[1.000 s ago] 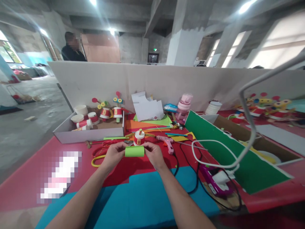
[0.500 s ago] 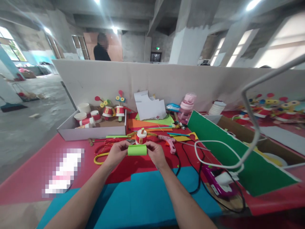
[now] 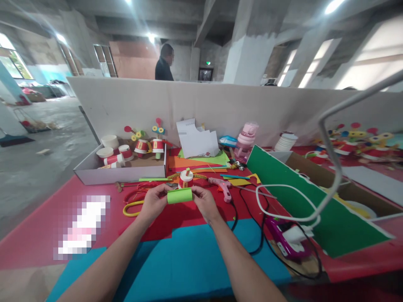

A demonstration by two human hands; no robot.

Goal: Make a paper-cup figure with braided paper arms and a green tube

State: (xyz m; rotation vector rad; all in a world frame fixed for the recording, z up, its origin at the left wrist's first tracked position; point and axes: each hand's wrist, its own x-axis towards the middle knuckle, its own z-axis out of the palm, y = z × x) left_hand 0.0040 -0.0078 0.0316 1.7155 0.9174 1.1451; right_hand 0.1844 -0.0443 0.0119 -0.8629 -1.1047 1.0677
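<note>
A curled piece of light green paper (image 3: 179,196) is held level between my two hands. My left hand (image 3: 155,204) pinches its left end, and my right hand (image 3: 205,203) pinches the right end. Just behind the paper stands a red and white paper-cup figure (image 3: 186,179) with coiled striped arms out to both sides; its lower part is partly hidden. Yellow-handled scissors (image 3: 132,208) lie left of my left hand. To the right of my right hand rests a pink glue gun (image 3: 224,188) with a black cord.
A white box (image 3: 121,175) with paper cups and two finished-looking cup figures stands back left. Coloured paper and a pink bottle (image 3: 246,140) are at the back. On the right are a green board (image 3: 302,197), a white cable and a purple power strip (image 3: 288,241). Blue sheets (image 3: 195,260) cover the front.
The green paper has tilted slightly, its right end higher, with both hands still pinching it. In the background a person has moved to the right.
</note>
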